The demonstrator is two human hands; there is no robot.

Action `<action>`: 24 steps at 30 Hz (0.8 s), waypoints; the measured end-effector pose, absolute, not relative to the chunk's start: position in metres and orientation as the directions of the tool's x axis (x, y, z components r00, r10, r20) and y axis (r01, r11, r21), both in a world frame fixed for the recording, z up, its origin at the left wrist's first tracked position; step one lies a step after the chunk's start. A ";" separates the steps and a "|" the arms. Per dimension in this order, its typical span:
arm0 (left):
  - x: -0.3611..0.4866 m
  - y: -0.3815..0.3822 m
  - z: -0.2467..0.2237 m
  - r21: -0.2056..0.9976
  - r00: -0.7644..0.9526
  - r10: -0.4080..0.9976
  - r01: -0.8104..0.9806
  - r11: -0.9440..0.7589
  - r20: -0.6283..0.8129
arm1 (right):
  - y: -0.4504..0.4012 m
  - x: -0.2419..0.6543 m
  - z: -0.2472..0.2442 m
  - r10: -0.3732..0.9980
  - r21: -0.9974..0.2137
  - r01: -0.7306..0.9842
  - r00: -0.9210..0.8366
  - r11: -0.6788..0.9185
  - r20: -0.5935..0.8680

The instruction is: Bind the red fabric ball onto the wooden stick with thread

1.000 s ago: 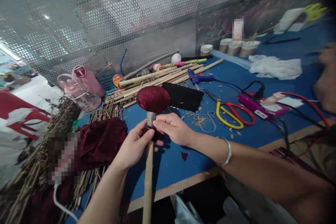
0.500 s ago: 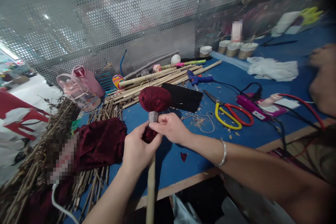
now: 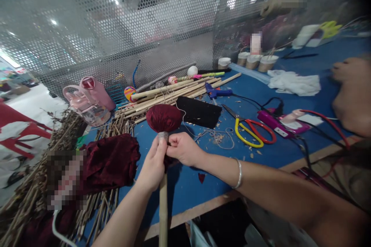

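A dark red cloth-covered ball (image 3: pixel 164 117) tops a pale wooden stick (image 3: pixel 163 208), with grey string (image 3: pixel 162 136) wound round the cloth's neck. My left hand (image 3: pixel 153 164) is closed round the neck just below the ball, its thumb pointing up against the winding. Close on the right, my right hand (image 3: pixel 185 148) is closed in a pinch beside the winding; what lies between its fingertips is too small to make out. A loose thread loops from the ball's right side onto the table. Cloth gathers hang under both hands.
Yellow-and-red scissors (image 3: pixel 251 131), a blue glue gun (image 3: pixel 216 91) and black cloth (image 3: pixel 199 112) lie right of the ball. Wooden sticks (image 3: pixel 188 87) are behind. Dark red fabric (image 3: pixel 110 162) and twigs lie left. Another person's hand (image 3: pixel 352 92) is at far right.
The ball and both hands have shifted slightly left and down in view. My left thumb has moved up onto the winding, and a thread now shows looping beside the ball.
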State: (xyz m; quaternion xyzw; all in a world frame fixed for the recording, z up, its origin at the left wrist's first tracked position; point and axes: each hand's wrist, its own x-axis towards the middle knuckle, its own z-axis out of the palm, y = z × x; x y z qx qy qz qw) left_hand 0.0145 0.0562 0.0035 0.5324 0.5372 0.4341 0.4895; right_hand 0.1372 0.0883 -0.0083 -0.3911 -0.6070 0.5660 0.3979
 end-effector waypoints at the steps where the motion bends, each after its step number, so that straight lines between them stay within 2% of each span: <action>1: 0.016 0.053 0.005 0.986 0.102 0.984 0.096 0.133 -0.143 | 0.088 0.137 -0.009 0.923 -0.999 0.019 -0.384 0.043 0.032; 3: 0.015 0.047 0.010 0.960 0.190 0.943 -0.006 0.281 -0.275 | 0.087 0.137 -0.009 0.914 -1.000 -0.015 -0.405 -0.002 0.005; 6: 0.007 0.041 0.019 0.912 0.279 0.888 -0.086 0.401 -0.364 | 0.087 0.140 -0.006 0.882 -0.997 -0.061 -0.471 -0.040 -0.007; 9: 0.001 0.040 0.024 0.872 0.353 0.846 -0.136 0.470 -0.400 | 0.087 0.145 -0.001 0.855 -0.997 -0.055 -0.512 0.060 0.079; 13: 0.004 0.042 0.022 0.950 0.291 0.907 0.015 0.313 -0.304 | 0.093 0.156 0.003 0.773 -0.989 -0.067 -0.617 0.132 0.145; 16: 0.009 0.042 0.019 0.975 0.218 0.957 0.153 0.159 -0.190 | 0.097 0.162 0.004 0.779 -0.966 -0.013 -0.589 0.258 0.216; 20: 0.013 0.043 0.014 0.978 0.162 0.979 0.189 0.089 -0.120 | 0.095 0.164 0.008 0.780 -0.929 0.068 -0.566 0.364 0.265; 22: 0.012 0.045 0.011 0.973 0.148 0.979 0.201 0.111 -0.142 | 0.093 0.165 0.011 0.750 -0.849 0.192 -0.590 0.492 0.300; 24: 0.009 0.048 0.006 0.963 0.159 0.968 0.218 0.158 -0.195 | 0.091 0.168 0.016 0.705 -0.684 0.360 -0.633 0.635 0.321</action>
